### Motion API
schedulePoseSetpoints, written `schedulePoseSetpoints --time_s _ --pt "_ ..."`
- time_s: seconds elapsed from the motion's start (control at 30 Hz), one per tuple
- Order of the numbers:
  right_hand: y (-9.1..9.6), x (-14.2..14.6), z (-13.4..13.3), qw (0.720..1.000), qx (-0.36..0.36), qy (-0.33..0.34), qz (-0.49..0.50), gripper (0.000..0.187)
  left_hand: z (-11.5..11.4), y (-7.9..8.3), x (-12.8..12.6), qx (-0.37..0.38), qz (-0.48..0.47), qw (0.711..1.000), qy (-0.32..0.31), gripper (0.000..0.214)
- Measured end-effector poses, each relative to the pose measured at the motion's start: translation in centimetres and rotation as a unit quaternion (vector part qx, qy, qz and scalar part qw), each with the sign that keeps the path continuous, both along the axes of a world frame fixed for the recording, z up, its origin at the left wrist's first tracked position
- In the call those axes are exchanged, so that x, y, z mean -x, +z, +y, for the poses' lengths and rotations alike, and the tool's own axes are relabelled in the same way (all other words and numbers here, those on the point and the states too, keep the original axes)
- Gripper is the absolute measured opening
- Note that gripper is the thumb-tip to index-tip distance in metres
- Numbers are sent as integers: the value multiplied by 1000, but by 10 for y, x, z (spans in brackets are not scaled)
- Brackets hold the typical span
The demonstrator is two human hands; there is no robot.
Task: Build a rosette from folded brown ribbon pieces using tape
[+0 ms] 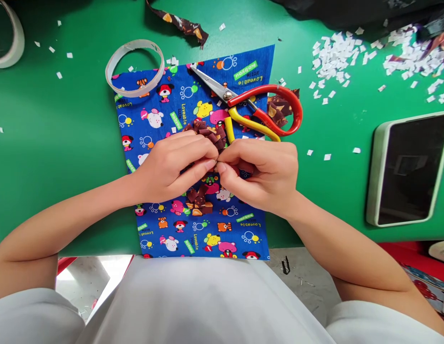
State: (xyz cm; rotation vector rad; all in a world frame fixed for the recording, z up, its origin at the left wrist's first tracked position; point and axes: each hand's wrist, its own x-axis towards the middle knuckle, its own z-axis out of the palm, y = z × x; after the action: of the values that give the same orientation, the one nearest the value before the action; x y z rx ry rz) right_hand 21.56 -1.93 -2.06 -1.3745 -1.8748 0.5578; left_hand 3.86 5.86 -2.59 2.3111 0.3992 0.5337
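My left hand and my right hand meet fingertip to fingertip over a blue cartoon-print sheet on the green table. Both pinch a small folded brown paper piece that shows just above the fingers. A second bundle of brown folded paper lies on the sheet just below my hands. Scissors with red and yellow handles rest on the sheet's upper right, blades pointing up and to the left.
A tape ring overlaps the sheet's top left corner, another roll sits at the far left. A phone in a pale case lies at the right. White paper bits are heaped at the top right. A brown strip lies above.
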Motion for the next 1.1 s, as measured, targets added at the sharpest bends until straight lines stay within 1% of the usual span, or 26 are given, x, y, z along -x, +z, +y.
schedulePoseSetpoints --time_s 0.13,0.4,0.5,0.6,0.77,0.93,1.1 --pt "1 1 0 1000 7 -4 -28 16 1 0 0 9 15 1000 2 18" --pt "-4 3 1 997 -70 4 -35 19 -1 0 -1 6 4 1000 20 16" --pt "-6 3 2 996 -84 4 -42 19 -1 -1 -1 6 -3 999 33 18" --pt "-7 4 2 996 -78 -1 -53 19 -2 -1 -2 0 7 999 44 19" --pt "-7 7 1 996 -80 -9 -44 19 -3 -2 -3 0 11 999 53 19" --pt "-5 7 1 998 -37 -10 -50 17 -4 0 -3 18 25 997 70 18" --pt "-2 6 0 999 -22 -15 -45 16 -3 2 -3 35 14 997 71 17"
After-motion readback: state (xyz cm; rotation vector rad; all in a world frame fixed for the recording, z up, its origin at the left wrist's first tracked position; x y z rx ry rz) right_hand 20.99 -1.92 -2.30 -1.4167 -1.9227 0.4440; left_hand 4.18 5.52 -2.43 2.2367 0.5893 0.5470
